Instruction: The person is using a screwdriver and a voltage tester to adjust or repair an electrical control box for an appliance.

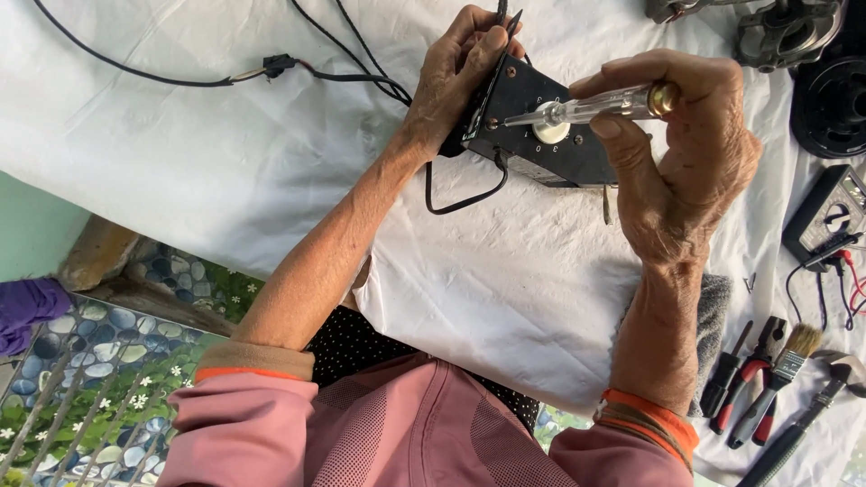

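Head view, one frame. Item: one black box-shaped electrical unit [541,126], lifted clear of the white cloth [180,153] near the top centre, one face turned toward the camera, with a pale round part at its middle. Left hand [456,77]: fingers wrapped around the unit's far end, steadying it. Right hand [681,153]: fingers pinched on one clear-handled screwdriver [595,106] with a brass cap, its tip resting at or just beside the pale round part.

Step in hand, by judgement: working a fastener or fitting on the unit's face with the driver. What it calls for now is a firm left-hand hold and the blade kept square to the part, so it does not slip.

Count, elsewhere on the cloth:
- black cables [271,68], at least two, one with an inline connector;
- one multimeter [825,216] with leads, right edge;
- one paintbrush [783,370];
- red-handled pliers [753,383], one pair;
- further dark-handled tools, lower right, number uncertain;
- dark metal parts [794,36], upper right, partly cut off.
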